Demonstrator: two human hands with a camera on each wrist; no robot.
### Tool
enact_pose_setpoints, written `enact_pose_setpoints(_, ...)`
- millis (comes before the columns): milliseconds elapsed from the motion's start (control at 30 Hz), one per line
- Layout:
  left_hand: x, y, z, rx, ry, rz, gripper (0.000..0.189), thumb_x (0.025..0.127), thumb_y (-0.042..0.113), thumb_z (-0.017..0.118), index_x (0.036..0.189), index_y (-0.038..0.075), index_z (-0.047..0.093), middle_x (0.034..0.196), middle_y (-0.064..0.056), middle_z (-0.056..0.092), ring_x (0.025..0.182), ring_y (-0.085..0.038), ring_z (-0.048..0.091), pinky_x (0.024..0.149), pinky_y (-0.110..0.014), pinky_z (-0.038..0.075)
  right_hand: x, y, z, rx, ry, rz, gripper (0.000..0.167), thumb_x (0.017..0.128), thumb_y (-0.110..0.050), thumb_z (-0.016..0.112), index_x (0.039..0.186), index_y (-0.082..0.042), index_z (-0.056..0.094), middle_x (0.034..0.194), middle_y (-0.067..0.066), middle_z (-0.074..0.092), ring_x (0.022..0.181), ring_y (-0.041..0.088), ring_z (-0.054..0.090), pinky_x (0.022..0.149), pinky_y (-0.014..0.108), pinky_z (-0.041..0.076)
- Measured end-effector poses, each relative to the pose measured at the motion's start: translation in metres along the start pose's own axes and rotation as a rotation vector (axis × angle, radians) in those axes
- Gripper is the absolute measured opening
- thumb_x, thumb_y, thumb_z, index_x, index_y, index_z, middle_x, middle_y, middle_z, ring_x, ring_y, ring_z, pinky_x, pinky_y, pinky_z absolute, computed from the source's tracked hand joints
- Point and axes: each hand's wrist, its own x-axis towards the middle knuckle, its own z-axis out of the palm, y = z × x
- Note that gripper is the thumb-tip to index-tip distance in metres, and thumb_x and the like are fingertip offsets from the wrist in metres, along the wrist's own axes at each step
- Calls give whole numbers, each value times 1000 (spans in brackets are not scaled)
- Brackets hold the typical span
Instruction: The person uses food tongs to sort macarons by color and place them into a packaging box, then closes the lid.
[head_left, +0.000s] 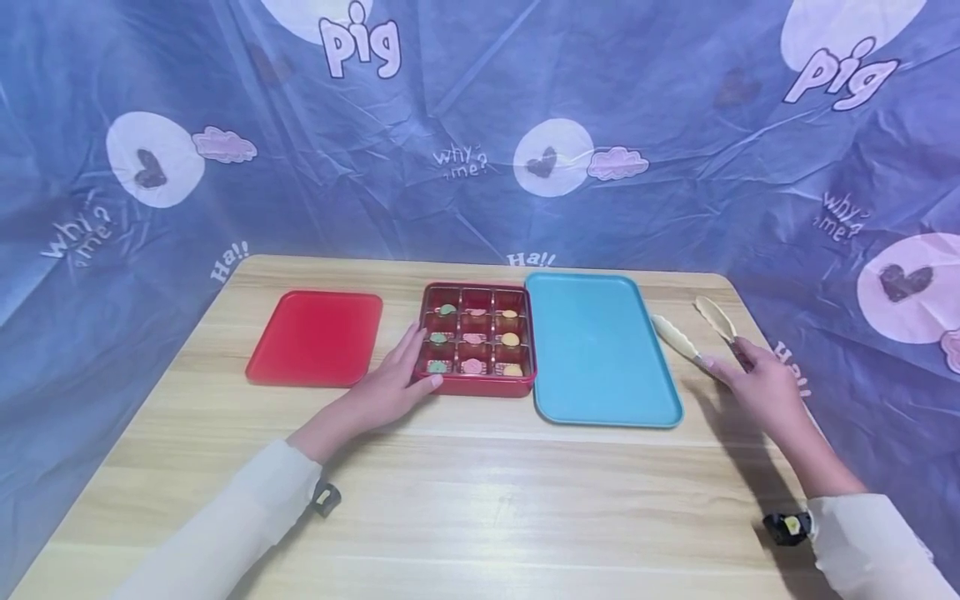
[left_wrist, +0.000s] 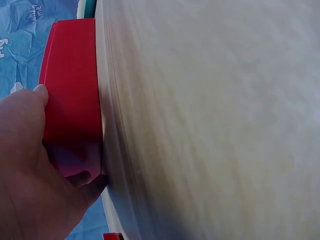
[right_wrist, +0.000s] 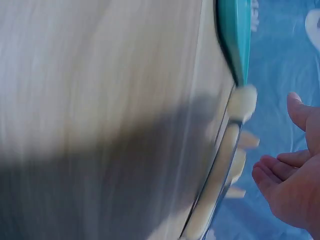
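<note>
My left hand rests against the left side and near left corner of a red box, fingers along the side and thumb at the near wall. In the left wrist view, the thumb tip touches the top edge of the red wall. Dividers split the box into compartments with small green, pink and yellow round pieces in columns. My right hand hovers over the handle end of cream-tipped tongs, which lie spread on the table. In the right wrist view, its thumb and fingers are apart, beside the tongs.
A blue tray lies between the box and the tongs, right against the box. To the left is a flat red square tray or lid. The wooden table ends at a blue patterned cloth behind and beside it.
</note>
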Motion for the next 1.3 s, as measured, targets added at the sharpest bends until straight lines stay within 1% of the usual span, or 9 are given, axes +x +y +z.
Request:
enact_pose_setpoints(200, -7, 4, -7, -30, 27, -9, 97, 95, 70, 48, 163, 27, -7, 171, 0, -8, 157, -31, 4, 117, -68, 25, -9, -32, 15, 78, 11, -51, 68, 99, -37, 64, 142, 12, 46, 133, 39, 53, 122, 57, 50, 99, 70, 40)
enact_pose_setpoints(367, -14, 2, -23, -80, 64, -41, 91, 98, 60, 54, 162, 34, -5, 171, -1, 2, 156, -33, 13, 118, -65, 25, -17, -62, 29, 133, -6, -77, 68, 99, -41, 64, 143, 8, 49, 139, 34, 53, 125, 53, 52, 101, 67, 42)
enact_pose_setpoints(533, -20, -10, -50, -118, 141, -71, 83, 97, 64, 51, 162, 36, 8, 169, -2, 17, 152, -32, 26, 116, -62, 32, -25, -95, 46, 204, -19, -147, 60, 99, -38, 65, 141, 4, 55, 135, 28, 59, 122, 45, 57, 98, 62, 46)
enact_pose_setpoints(633, -25, -19, -70, -96, 202, -91, 79, 98, 64, 48, 163, 30, 17, 167, -4, 23, 152, -33, 26, 117, -62, 31, -30, -117, 54, 250, -31, -179, 56, 99, -36, 66, 140, 1, 57, 134, 23, 61, 121, 39, 58, 98, 58, 47)
enact_pose_setpoints(767, -30, -31, -97, -49, 286, -130, 73, 102, 55, 48, 162, 21, 25, 163, -15, 31, 149, -41, 29, 115, -66, 31, -36, -146, 65, 278, -58, -231, 55, 98, -37, 67, 139, -2, 59, 132, 18, 63, 118, 35, 60, 96, 56, 51)
enact_pose_setpoints(867, -33, -43, -110, -33, 337, -154, 69, 103, 49, 49, 160, 14, 29, 160, -21, 35, 146, -45, 32, 113, -67, 32, -42, -167, 75, 280, -98, -274, 55, 97, -39, 67, 139, -5, 60, 133, 15, 64, 116, 32, 61, 95, 55, 53)
enact_pose_setpoints(1033, -32, -66, -118, -56, 388, -185, 64, 105, 46, 48, 157, 10, 35, 157, -24, 37, 144, -48, 35, 113, -66, 33, -53, -204, 93, 305, -176, -306, 55, 95, -43, 68, 139, -10, 61, 137, 11, 63, 121, 30, 61, 99, 54, 53)
enact_pose_setpoints(1167, -28, -81, -117, -72, 404, -215, 61, 105, 43, 48, 156, 9, 38, 156, -25, 39, 139, -48, 41, 113, -64, 34, -57, -229, 108, 341, -231, -310, 54, 95, -42, 69, 138, -12, 62, 139, 9, 62, 130, 31, 56, 108, 53, 46)
enact_pose_setpoints(1300, -22, -94, -119, -94, 413, -245, 61, 105, 42, 48, 154, 6, 40, 154, -26, 41, 135, -49, 44, 113, -64, 36, -59, -252, 126, 397, -263, -329, 52, 94, -43, 70, 135, -12, 66, 135, 5, 65, 129, 26, 58, 109, 48, 47)
